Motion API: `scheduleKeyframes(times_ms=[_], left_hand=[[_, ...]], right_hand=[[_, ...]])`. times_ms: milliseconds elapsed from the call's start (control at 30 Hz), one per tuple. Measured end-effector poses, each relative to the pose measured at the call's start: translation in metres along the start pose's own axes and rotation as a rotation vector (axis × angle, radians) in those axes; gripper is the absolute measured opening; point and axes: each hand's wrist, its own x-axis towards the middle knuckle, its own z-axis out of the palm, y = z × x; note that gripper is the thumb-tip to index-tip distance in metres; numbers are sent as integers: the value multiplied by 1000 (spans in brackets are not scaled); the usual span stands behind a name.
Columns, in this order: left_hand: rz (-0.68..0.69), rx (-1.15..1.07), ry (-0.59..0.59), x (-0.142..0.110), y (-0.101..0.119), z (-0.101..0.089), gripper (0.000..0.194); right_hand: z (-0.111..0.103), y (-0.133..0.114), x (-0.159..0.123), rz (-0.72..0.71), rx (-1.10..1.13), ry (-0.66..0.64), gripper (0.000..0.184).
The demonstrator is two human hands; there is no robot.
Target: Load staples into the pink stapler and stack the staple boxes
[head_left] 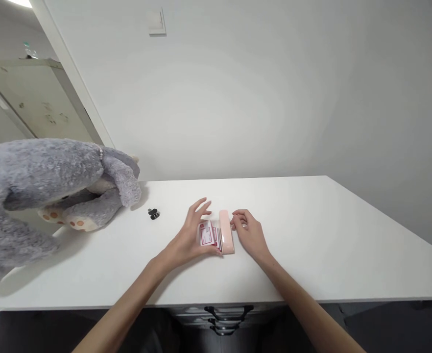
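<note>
A narrow pink case (pixel 226 233) lies on the white table, long side pointing away from me. White cards with red print (pixel 206 233) stick out at its left, overlapping one another. My left hand (pixel 190 235) curves around these cards, fingers spread beyond their far edge. Its thumb reaches along the near edge to the case's lower left corner. At the case's right edge is my right hand (pixel 250 233), its fingers curled and closed together. Whatever lies between those fingertips is too small to make out.
A small black object like a USB stick (pixel 153 214) lies left of my hands. A large grey plush toy (pixel 47 181) fills the table's left end. Behind the table (pixel 311 235) rises a white wall (pixel 238 98); black handles (pixel 228 312) show below the front edge.
</note>
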Motion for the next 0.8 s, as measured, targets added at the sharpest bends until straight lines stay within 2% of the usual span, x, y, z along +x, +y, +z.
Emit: scheduleKeyframes(times_ms=[100, 167, 200, 267, 333, 433, 567, 800], left_hand=[[34, 6, -42, 3, -3, 10, 117], [-17, 36, 28, 2, -7, 15, 113], [-78, 58, 100, 1, -9, 16, 102], [-248, 69, 256, -3, -14, 17, 69], [-414, 3, 312, -6, -17, 17, 45], [-513, -156, 216, -9, -17, 16, 42], [-493, -267, 106, -8, -12, 20, 46], [-465, -258, 65, -8, -13, 25, 46]], right_hand=[[0, 0, 0, -2, 18, 3, 30], [-1, 0, 0, 9, 28, -2, 30], [-1, 0, 0, 16, 31, -6, 29], [-1, 0, 0, 26, 29, -12, 29], [0, -2, -1, 29, 20, -16, 32], [0, -4, -3, 43, 21, -50, 38], [1, -7, -5, 55, 33, -165, 39], [3, -7, -7, 58, 75, -228, 39]])
